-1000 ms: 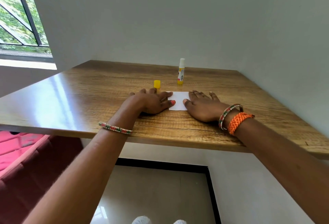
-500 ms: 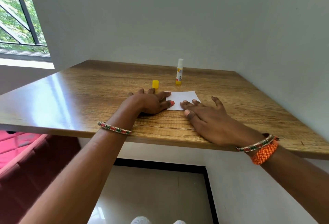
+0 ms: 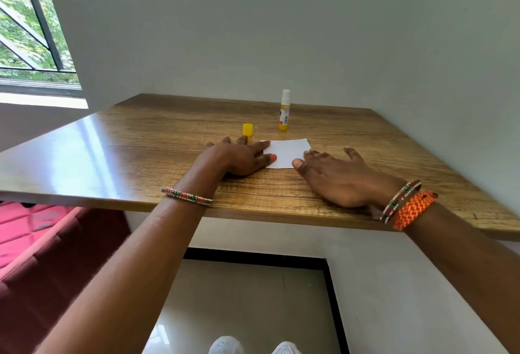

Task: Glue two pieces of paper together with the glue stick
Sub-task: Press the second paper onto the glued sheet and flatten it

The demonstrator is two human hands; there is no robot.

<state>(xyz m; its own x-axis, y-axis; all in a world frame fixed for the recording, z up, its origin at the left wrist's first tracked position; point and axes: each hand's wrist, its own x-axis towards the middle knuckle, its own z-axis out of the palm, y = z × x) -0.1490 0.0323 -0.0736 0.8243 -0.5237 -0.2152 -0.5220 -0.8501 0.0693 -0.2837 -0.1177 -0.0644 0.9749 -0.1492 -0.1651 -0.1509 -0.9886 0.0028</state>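
A small white paper (image 3: pixel 289 154) lies flat on the wooden table (image 3: pixel 140 156); I cannot tell whether it is one sheet or two stacked. My left hand (image 3: pixel 239 158) lies flat, its fingertips and thumb pressing the paper's left edge. My right hand (image 3: pixel 334 179) rests flat on the table with straight fingers, its fingertips at the paper's right edge. Behind the paper the glue stick (image 3: pixel 284 110) stands upright and uncapped, white glue showing on top. Its yellow cap (image 3: pixel 247 129) stands apart, just beyond my left fingers.
A grey wall closes the table's far and right sides. At the upper left is a barred window (image 3: pixel 31 24). A red cushioned seat (image 3: pixel 42 246) sits below the table's left edge. White shoes (image 3: pixel 253 346) show on the tiled floor.
My right hand slid off the paper toward me and to the right, uncovering most of the sheet, then stopped beside its right edge. My left hand stayed pressing the left edge.
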